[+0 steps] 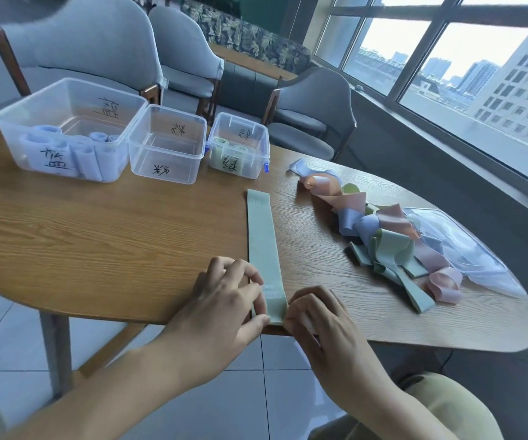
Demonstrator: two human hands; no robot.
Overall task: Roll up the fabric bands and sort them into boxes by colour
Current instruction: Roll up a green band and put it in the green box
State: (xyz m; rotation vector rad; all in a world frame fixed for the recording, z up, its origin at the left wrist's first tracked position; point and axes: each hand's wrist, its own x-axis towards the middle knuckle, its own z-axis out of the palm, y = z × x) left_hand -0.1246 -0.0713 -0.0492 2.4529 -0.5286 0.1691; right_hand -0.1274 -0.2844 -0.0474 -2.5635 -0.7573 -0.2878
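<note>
A person sits at a wooden counter [97, 236] and works on a green band [262, 246] that lies flat and straight, running away from the near edge. The left hand [224, 309] pinches the band's near end from the left, its grip clamped on the fabric with thumb and fingertips. The right hand [323, 325] pinches the same end from the right, its fingers curled onto the band's corner. The near end sits right at the counter's edge, and the number 30 is printed near the far end.

To the right lies a loose pile of bands [392, 239], pink, blue and green, tangled together. Just beyond it, by the right edge, lies a clear plastic bag [465, 249].

At the far side of the counter stand three clear plastic boxes in a row, each with handwritten characters. The large box [66, 131] on the left holds rolled blue bands [81, 154]. The middle box [167, 144] shows nothing inside. The small box [240, 144] on the right, with blue clips, holds rolled green bands [227, 144].

Grey upholstered chairs [104, 49] stand behind the counter, and a large window [446, 68] looks out on city buildings.
</note>
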